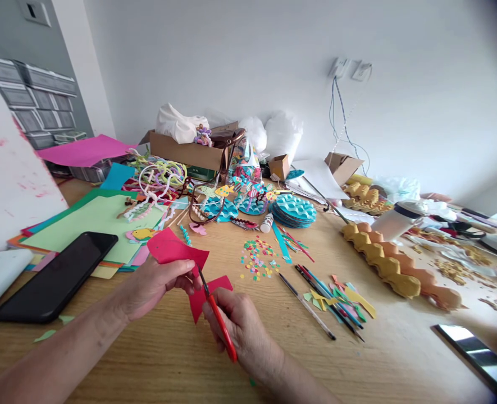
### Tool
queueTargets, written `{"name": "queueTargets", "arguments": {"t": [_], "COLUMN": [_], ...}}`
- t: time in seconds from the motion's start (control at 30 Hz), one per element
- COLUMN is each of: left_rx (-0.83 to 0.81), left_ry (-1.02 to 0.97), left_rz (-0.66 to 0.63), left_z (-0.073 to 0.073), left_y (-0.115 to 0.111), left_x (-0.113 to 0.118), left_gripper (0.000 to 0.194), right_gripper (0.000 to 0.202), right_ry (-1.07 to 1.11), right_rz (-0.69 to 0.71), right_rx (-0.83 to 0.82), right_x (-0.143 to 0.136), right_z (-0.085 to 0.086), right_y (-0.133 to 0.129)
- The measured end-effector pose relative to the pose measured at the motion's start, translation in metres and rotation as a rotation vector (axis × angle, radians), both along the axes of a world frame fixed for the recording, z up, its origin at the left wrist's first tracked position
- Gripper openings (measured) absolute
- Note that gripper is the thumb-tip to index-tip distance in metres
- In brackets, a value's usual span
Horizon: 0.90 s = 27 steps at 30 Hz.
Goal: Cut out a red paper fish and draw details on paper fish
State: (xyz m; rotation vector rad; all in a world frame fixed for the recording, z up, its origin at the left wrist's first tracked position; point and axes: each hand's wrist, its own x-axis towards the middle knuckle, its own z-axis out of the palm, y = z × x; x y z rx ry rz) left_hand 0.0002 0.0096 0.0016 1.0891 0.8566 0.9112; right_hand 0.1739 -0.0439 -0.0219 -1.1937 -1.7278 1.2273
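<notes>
My left hand (158,283) pinches a piece of red paper (174,247) between thumb and fingers, holding it above the wooden table. Wrapped round the red handles of a pair of scissors (219,320) is my right hand (246,331). The dark blades point up and away, with their tips at the paper's lower right edge. Another red paper piece (197,308) shows below and behind the blades, partly hidden by my hands. Whether the blades are biting into the paper is hard to make out.
A black phone (58,278) lies left, beside stacked coloured paper (92,221). Ahead are confetti dots (259,258) and wavy blue discs (293,210). Pencils (328,297), paper scraps and egg cartons (378,261) lie right. Another phone (479,356) sits near the right edge.
</notes>
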Motion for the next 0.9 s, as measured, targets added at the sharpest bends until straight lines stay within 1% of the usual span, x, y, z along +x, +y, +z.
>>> {"name": "queueTargets", "arguments": {"t": [0.17, 0.3, 0.4, 0.47, 0.57, 0.67, 0.77, 0.83, 0.9], "left_rx": [0.022, 0.106, 0.216, 0.272, 0.349, 0.434, 0.484, 0.494, 0.479], "left_ry": [-0.018, -0.086, 0.006, 0.144, 0.388, 0.536, 0.591, 0.624, 0.627], "left_rz": [-0.003, 0.113, 0.159, 0.154, 0.116, 0.032, -0.140, -0.186, -0.186], "left_z": [0.000, 0.005, 0.013, 0.018, 0.021, 0.015, 0.002, -0.003, -0.003], "left_y": [0.000, 0.009, 0.018, 0.024, 0.029, 0.030, 0.031, 0.031, 0.031], "left_x": [-0.001, -0.009, -0.022, -0.032, -0.041, -0.040, -0.036, -0.034, -0.033], "left_gripper": [0.022, 0.033, 0.038, 0.037, 0.034, 0.031, 0.024, 0.020, 0.022], "right_gripper": [0.035, 0.033, 0.032, 0.033, 0.033, 0.033, 0.034, 0.035, 0.036], "right_ry": [-0.013, -0.150, -0.276, -0.335, -0.385, -0.395, -0.368, -0.339, -0.304], "right_rz": [0.024, 0.080, 0.126, 0.140, 0.164, 0.192, 0.215, 0.229, 0.241], "right_rx": [0.030, 0.075, 0.125, 0.144, 0.170, 0.179, 0.157, 0.134, 0.101], "right_x": [0.004, 0.014, 0.021, 0.025, 0.028, 0.029, 0.029, 0.030, 0.030], "right_z": [-0.003, -0.002, 0.001, 0.003, 0.005, 0.008, 0.009, 0.009, 0.009], "right_y": [0.004, 0.010, 0.015, 0.017, 0.019, 0.018, 0.018, 0.018, 0.018]}}
